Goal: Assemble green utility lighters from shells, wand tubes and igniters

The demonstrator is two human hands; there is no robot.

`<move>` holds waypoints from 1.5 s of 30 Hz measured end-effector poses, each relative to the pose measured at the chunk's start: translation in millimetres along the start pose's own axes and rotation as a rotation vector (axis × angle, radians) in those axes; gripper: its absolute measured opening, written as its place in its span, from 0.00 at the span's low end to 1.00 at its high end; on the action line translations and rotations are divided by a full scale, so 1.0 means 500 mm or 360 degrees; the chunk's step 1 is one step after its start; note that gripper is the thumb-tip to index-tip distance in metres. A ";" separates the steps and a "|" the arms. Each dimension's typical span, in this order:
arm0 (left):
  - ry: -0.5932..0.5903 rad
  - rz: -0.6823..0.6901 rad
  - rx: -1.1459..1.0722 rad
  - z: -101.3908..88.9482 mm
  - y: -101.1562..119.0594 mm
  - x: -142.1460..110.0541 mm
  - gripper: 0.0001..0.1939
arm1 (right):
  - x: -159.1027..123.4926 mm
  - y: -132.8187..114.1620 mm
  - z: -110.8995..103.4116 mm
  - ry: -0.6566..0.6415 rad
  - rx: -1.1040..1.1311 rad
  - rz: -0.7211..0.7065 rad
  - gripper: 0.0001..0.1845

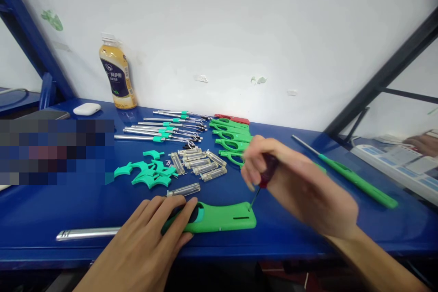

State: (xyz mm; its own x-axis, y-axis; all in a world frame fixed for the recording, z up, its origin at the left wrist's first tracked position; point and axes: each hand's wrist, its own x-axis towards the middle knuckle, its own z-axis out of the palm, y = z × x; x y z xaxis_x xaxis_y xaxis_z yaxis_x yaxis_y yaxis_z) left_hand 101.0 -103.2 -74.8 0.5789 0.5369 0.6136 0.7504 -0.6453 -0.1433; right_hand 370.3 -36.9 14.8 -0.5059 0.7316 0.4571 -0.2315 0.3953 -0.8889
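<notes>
The left hand [150, 232] held a green lighter [227, 219] down near the front edge of the blue counter [284, 238], with the metal tube pointing left. The right hand [301, 187] gripped a dark red screwdriver [269, 171], its thin tip at the lighter's right end. Small clear tanks [197, 164] and teal bits [149, 179] lay farther back. A yellow bottle [118, 75] stood far left.

White "阿萨姆" on the dark label [116, 77] of the yellow bottle [118, 70]
</notes>
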 end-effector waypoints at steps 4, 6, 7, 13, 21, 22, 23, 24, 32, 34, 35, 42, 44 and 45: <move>0.0000 -0.0001 -0.0011 0.004 0.001 -0.004 0.20 | -0.033 0.031 -0.003 0.0280 -0.0410 -0.0197 0.22; -0.0002 0.0003 -0.0008 0.004 0.000 -0.005 0.20 | -0.050 0.042 0.003 0.0592 -0.0629 -0.0384 0.16; -0.0003 0.0003 -0.0007 0.004 0.000 -0.004 0.20 | -0.056 0.043 0.007 0.0706 -0.0732 -0.0446 0.14; 0.0002 -0.0003 -0.0017 0.004 0.000 -0.002 0.19 | -0.064 0.025 0.010 0.0505 -0.0808 -0.0239 0.20; 0.0034 -0.0002 0.0024 0.003 0.000 0.001 0.20 | -0.079 0.047 0.022 0.0759 -0.0981 -0.0493 0.21; 0.0039 -0.0007 0.0021 0.002 0.000 0.001 0.20 | -0.083 0.048 0.024 0.0737 -0.0923 -0.0474 0.22; 0.0040 -0.0010 0.0018 0.002 0.000 0.002 0.20 | -0.086 0.049 0.026 0.0750 -0.0891 -0.0489 0.22; 0.0040 -0.0009 0.0014 0.002 0.000 0.002 0.19 | -0.088 0.050 0.028 0.0802 -0.0897 -0.0534 0.21; 0.0018 -0.0034 0.0028 0.003 0.001 -0.004 0.20 | -0.095 0.036 0.038 0.0759 -0.1000 -0.0445 0.19; 0.0012 -0.0040 0.0023 0.006 0.001 -0.010 0.20 | -0.094 0.034 0.043 0.0841 -0.1041 -0.0530 0.19; 0.0008 -0.0050 0.0023 0.008 0.001 -0.014 0.21 | -0.092 0.035 0.045 0.0926 -0.1103 -0.0608 0.20; 0.0002 -0.0106 -0.0026 0.035 -0.009 -0.037 0.23 | -0.091 0.052 0.036 0.0864 -0.0841 -0.0342 0.17; 0.0004 -0.0105 -0.0037 0.035 -0.009 -0.037 0.23 | -0.089 0.054 0.035 0.0930 -0.0756 -0.0431 0.17; 0.0009 -0.0099 -0.0041 0.034 -0.008 -0.036 0.23 | -0.089 0.054 0.035 0.1016 -0.0812 -0.0519 0.18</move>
State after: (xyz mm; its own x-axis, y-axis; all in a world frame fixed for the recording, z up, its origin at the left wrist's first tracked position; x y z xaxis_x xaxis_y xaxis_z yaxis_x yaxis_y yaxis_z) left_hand 93.0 -101.2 -98.6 0.5298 0.5733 0.6250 0.7763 -0.6246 -0.0850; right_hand 371.9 -68.3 -30.1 0.1172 0.6496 0.7512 0.1935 0.7270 -0.6588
